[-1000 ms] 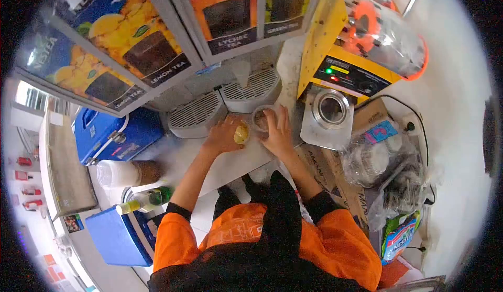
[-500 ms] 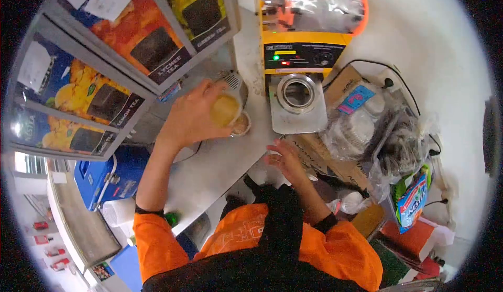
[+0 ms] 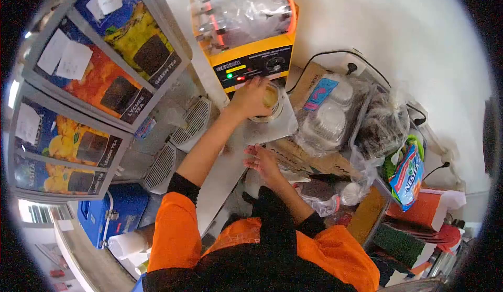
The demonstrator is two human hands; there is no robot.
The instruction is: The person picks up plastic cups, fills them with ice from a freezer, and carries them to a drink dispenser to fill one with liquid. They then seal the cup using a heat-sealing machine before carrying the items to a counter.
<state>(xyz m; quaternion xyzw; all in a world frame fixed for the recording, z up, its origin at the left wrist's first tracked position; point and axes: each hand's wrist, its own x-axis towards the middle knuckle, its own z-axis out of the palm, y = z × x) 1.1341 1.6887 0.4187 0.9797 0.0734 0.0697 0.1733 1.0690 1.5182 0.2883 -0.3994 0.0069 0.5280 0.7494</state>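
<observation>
My left hand [image 3: 249, 101] is wrapped round a cup of yellowish drink [image 3: 271, 97]. It holds the cup at the round metal ring [image 3: 283, 108] on the pull-out tray [image 3: 271, 131] of a yellow and black cup sealer [image 3: 251, 51]. Part of the ring is hidden behind the hand and cup. Below the front edge of that tray is my right hand [image 3: 262, 163], held open, palm partly up, with nothing in it. A roll of clear film [image 3: 251, 14] sits on top of the sealer, and a green and a red light glow on its front panel.
At left stands a drink dispenser [image 3: 112, 90] with tea labels and grilled drip trays [image 3: 193, 124]. A blue cooler box [image 3: 123, 211] is below it. To the right lie clear plastic lids [image 3: 329, 122], cardboard [image 3: 309, 158], a black cable [image 3: 314, 55] and a Nestea packet [image 3: 407, 179].
My left hand has carried the cup from beside the dispenser to the sealer's ring. The camera view has turned, and my right hand stays low and open near the tray.
</observation>
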